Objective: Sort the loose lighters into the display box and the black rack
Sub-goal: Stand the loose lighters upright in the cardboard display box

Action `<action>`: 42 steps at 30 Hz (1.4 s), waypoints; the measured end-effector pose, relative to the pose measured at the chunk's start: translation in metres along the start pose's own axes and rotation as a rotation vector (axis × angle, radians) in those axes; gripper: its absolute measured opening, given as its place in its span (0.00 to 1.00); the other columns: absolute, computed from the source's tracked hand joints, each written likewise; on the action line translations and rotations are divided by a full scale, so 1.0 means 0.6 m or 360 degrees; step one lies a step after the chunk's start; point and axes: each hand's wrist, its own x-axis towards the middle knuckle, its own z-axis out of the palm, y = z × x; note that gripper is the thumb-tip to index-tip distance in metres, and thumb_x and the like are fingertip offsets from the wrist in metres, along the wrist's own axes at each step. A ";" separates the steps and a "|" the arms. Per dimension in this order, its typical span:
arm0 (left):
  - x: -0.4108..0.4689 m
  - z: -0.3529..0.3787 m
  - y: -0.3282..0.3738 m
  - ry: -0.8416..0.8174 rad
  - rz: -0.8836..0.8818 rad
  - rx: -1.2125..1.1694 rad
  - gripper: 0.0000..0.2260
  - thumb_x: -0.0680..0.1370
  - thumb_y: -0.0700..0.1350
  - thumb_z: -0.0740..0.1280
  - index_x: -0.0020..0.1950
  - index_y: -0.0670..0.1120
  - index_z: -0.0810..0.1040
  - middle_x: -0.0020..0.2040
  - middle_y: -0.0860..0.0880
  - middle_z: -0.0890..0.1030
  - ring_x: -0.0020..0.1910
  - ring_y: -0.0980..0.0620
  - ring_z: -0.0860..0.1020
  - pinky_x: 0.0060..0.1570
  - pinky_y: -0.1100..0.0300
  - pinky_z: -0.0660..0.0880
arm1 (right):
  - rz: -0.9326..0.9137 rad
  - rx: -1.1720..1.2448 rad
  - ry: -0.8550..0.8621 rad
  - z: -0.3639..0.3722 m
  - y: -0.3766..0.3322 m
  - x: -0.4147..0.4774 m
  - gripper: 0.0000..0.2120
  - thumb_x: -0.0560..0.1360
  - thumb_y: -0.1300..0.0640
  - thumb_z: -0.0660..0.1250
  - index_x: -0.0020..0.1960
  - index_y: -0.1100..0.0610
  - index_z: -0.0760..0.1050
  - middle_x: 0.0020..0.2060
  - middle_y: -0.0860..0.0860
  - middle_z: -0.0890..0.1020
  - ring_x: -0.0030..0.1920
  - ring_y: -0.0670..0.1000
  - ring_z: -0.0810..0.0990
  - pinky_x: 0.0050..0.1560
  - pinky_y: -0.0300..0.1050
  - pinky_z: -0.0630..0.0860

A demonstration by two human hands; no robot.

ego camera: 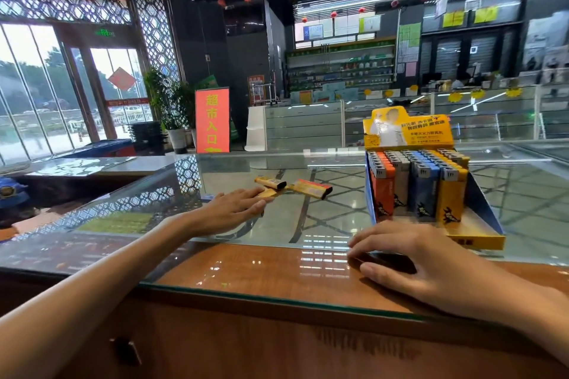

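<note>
Glass counter [277, 271]. Loose lighters [311, 188] just past left hand [234, 209], lying crosswise; fingers [257, 194] straight, touching nearest. Right hand [431, 258] draped over perhaps black rack [388, 260]; grasp unclear.

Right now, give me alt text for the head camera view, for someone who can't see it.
A person's left hand reaches across a glass counter, fingers touching loose gold-and-orange lighters. The right hand grips a low black object near the front edge, before a yellow cardboard display box of upright orange, white, blue and yellow lighters.
</note>
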 end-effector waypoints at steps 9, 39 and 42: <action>-0.059 0.022 0.130 0.0143 0.0219 -0.0111 0.27 0.75 0.63 0.43 0.75 0.62 0.52 0.77 0.55 0.51 0.75 0.56 0.51 0.72 0.57 0.48 | 0.0046 -0.0010 0.0073 -0.013 -0.001 -0.028 0.13 0.74 0.46 0.63 0.58 0.42 0.76 0.56 0.33 0.75 0.58 0.29 0.68 0.57 0.24 0.66; -0.091 -0.037 0.031 -0.0034 0.0224 -0.0346 0.25 0.73 0.58 0.63 0.69 0.58 0.64 0.69 0.55 0.68 0.66 0.57 0.68 0.64 0.54 0.69 | 0.0112 0.0085 0.0193 -0.032 0.017 -0.076 0.16 0.69 0.32 0.58 0.50 0.35 0.78 0.55 0.25 0.73 0.56 0.30 0.72 0.55 0.23 0.67; -0.088 -0.042 0.033 -0.0096 0.0138 -0.0316 0.25 0.73 0.58 0.62 0.68 0.51 0.69 0.60 0.55 0.71 0.56 0.58 0.72 0.54 0.65 0.71 | 0.0123 0.0103 0.0191 -0.031 0.017 -0.078 0.14 0.68 0.34 0.60 0.50 0.35 0.78 0.55 0.25 0.73 0.56 0.30 0.72 0.53 0.22 0.67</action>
